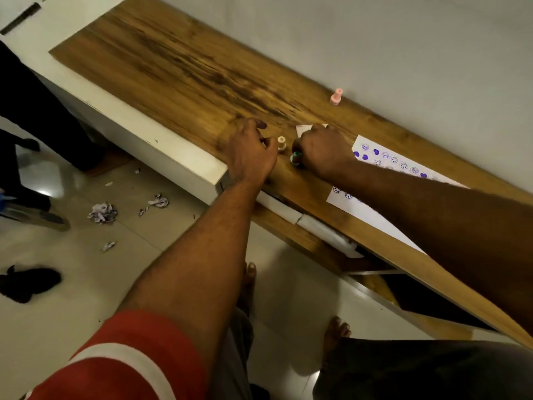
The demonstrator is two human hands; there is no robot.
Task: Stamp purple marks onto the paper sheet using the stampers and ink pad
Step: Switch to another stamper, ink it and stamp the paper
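Note:
A white paper sheet (375,217) with several purple hearts and round face marks lies on the wooden desk top (178,70), partly under my right forearm. My right hand (323,151) is closed around a teal stamper (295,158), which it presses down on the wood left of the sheet. Only a pale corner of what looks like the ink pad (302,129) shows behind that hand. A cream stamper (281,143) stands upright between my hands. My left hand (251,151) rests just left of it, fingers loosely curled and holding nothing. A pink stamper (336,96) stands by the wall.
The desk runs diagonally along a white wall (403,39), with a white front edge (161,151). Crumpled paper scraps (102,212) lie on the tiled floor. Another person's legs and shoes (37,209) are at the left. My bare feet (336,333) are below the desk.

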